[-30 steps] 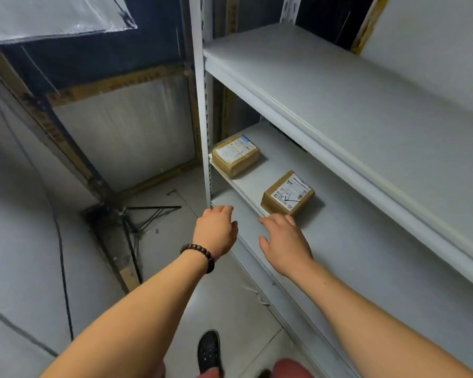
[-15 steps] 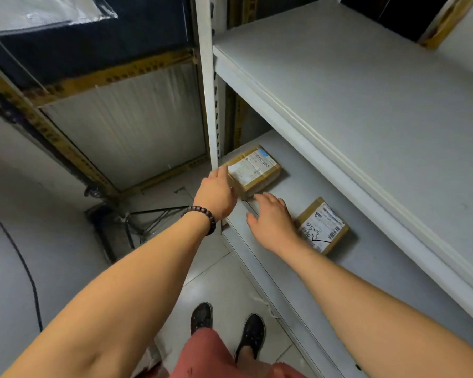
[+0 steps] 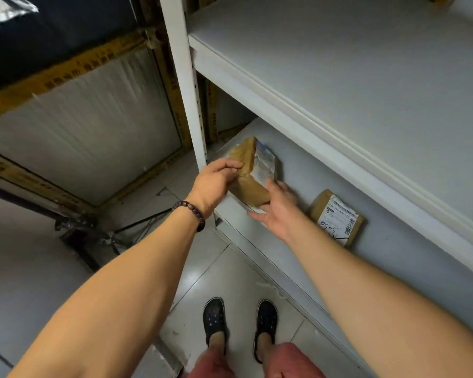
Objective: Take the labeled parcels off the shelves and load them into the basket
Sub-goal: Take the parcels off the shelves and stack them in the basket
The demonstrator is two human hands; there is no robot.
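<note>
A brown cardboard parcel (image 3: 253,184) with a white label is tipped up on its edge at the left end of the lower grey shelf (image 3: 393,255). My left hand (image 3: 216,184) grips the parcel's left side, fingers curled over its edge. My right hand (image 3: 279,214) is at the parcel's near right corner with fingers spread, touching it. A second labelled parcel (image 3: 336,216), marked with handwriting, lies flat on the same shelf just right of my right hand. No basket is in view.
The upper shelf (image 3: 339,64) juts out above the parcels. A white upright post (image 3: 183,77) stands just left of my left hand. My feet in dark shoes (image 3: 215,317) stand on a tiled floor. A dark metal stand (image 3: 93,230) sits at the left.
Both hands have moved forward from the shelf's edge to the left parcel. That parcel lay flat before and is now tipped up, with my left hand on it.
</note>
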